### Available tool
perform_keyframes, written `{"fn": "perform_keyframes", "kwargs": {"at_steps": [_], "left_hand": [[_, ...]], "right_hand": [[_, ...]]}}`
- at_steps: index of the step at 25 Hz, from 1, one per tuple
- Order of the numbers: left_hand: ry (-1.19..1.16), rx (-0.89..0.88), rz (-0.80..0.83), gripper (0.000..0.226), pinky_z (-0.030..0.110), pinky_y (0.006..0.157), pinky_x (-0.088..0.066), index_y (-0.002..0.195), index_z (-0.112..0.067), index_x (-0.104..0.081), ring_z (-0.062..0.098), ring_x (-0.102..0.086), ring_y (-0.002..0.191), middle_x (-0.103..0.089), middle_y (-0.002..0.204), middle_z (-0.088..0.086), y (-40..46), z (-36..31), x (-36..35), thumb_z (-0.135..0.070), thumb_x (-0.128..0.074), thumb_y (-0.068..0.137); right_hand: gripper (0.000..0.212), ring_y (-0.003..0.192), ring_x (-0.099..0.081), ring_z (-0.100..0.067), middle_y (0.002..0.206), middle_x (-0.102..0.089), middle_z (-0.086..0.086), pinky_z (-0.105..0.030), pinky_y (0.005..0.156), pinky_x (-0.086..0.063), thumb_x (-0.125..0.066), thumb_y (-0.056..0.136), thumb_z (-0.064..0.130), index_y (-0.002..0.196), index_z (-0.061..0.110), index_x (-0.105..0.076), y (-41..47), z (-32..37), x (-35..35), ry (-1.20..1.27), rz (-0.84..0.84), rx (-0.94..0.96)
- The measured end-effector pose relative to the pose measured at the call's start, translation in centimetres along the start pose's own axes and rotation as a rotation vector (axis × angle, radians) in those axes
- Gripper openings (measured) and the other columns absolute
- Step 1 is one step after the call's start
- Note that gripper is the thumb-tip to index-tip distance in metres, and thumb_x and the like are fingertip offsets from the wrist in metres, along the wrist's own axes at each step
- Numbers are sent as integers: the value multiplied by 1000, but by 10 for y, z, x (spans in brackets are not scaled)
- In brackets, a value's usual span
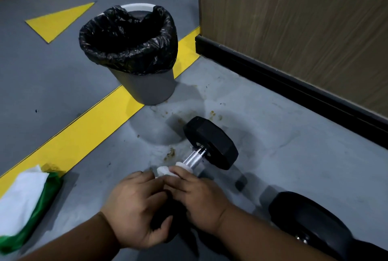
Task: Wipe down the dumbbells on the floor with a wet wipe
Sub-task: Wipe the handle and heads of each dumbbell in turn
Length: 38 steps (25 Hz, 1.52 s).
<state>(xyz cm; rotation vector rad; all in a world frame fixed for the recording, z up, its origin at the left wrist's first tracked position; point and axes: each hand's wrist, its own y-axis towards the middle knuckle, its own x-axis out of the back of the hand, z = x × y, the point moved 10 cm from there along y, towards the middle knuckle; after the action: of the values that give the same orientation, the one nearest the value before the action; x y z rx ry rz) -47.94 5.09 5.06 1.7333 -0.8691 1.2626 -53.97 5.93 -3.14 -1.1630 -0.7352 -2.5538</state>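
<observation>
Right hand [198,200] pinches the white wet wipe [165,170] around the dumbbell [206,147] handle; left hand [136,208] grips the near black end.

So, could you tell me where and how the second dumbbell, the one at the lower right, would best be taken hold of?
Probably by its metal handle, just inside the round black head. Only a glint of that handle shows at the frame's bottom edge, so its full length cannot be judged. The head looks too wide and smooth to grip, and the right hand is the nearer one, so coming down from above with it seems best.

Two dumbbells [210,145] – one bin [134,55]
</observation>
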Motion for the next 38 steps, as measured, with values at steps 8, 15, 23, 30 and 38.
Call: {"fn": "perform_keyframes", "kwargs": {"at_steps": [8,15,23,30,38], "left_hand": [[-11,19,-9,32,34,54,-33,64,-16,-55,31,-41,58,-47,69,4,-2,1,-1,-43,-66,77],[-18,24,-35,34,34,53,-34,62,-16,-51,31,-40,56,-45,67,5,-1,1,1,-43,-65,77],[-22,22,-32,31,32,57,-31,65,-16,-55,30,-41,57,-49,70,3,-1,2,1,-43,-68,75],[-35,34,-38,36,33,53,-33,62,-16,-50,30,-38,56,-45,67,4,-2,3,1,-44,-67,76],[-18,22,-35,36,32,55,-30,62,-16,-50,31,-39,56,-47,67,4,-1,2,2,-44,-67,76]], "right_hand": [[60,154,-24,-19,158,-42,8,-28,109,-45,-44,88,11,147,22,-51,-8,-12,4,-19,-96,-157],[63,149,-36,-21,153,-50,6,-37,101,-54,-44,86,0,144,21,-57,-6,-37,34,-73,-174,-149],[50,150,-33,-18,161,-38,4,-35,106,-50,-55,102,20,151,27,-44,-15,-4,-9,-14,-16,50],[57,151,-31,-19,157,-44,5,-28,120,-32,-49,93,-2,146,17,-54,-13,-37,11,-31,-220,-214],[72,150,-34,-22,156,-45,5,-34,105,-51,-66,83,-8,147,21,-51,-8,-33,21,-58,-143,-53]]}}
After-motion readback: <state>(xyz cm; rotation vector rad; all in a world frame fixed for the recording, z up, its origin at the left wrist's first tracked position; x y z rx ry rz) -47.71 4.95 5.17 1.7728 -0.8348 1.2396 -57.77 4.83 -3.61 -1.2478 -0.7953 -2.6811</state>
